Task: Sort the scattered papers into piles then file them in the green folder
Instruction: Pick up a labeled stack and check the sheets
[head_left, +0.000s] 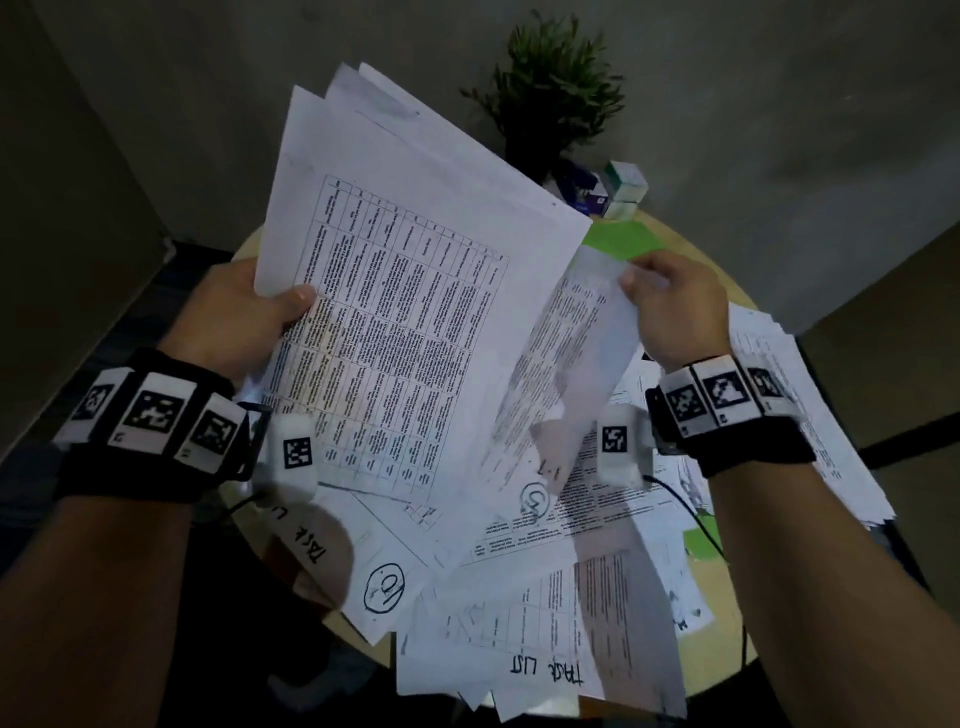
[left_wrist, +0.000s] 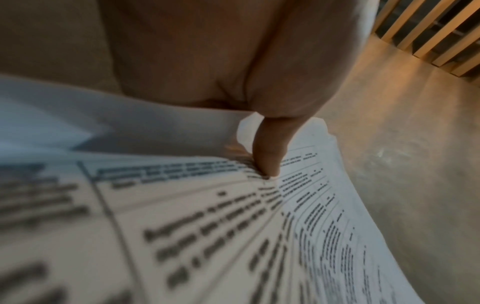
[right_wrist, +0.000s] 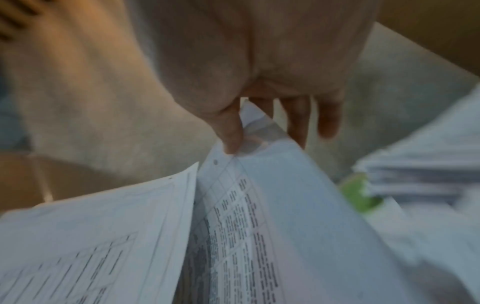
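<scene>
your left hand (head_left: 236, 317) grips a fanned bundle of sheets (head_left: 405, 291) at its near corner, thumb clamped on the printed face with the fingers hidden behind, so the bundle rises up and away from your thumb. your right hand (head_left: 675, 312) pinches the top edge of a single sheet (head_left: 566, 364) between thumb and forefinger; the other fingers hang loose past the paper, and the sheet droops below your fingertips, just beside the bundle's right edge

the step in hand looks like adding this sheet to the held bundle. bring its pinched edge level with the bundle's upper edge, slide it flat against the front page, then lift your left thumb only briefly to trap it. the bundle is already splayed at the far end, so i'd tap its edges square before taking more, or single pages may slip out

beneath both hands many scattered papers (head_left: 524, 613) lie overlapping on the round table (head_left: 670, 234). the green folder (head_left: 623, 239) shows just beyond your right fingertips, mostly covered; another green patch peeks out under your right wrist. a thicker pile (head_left: 810, 395) sits on the outer side of your right hand, so sorting seems well short of done
</scene>
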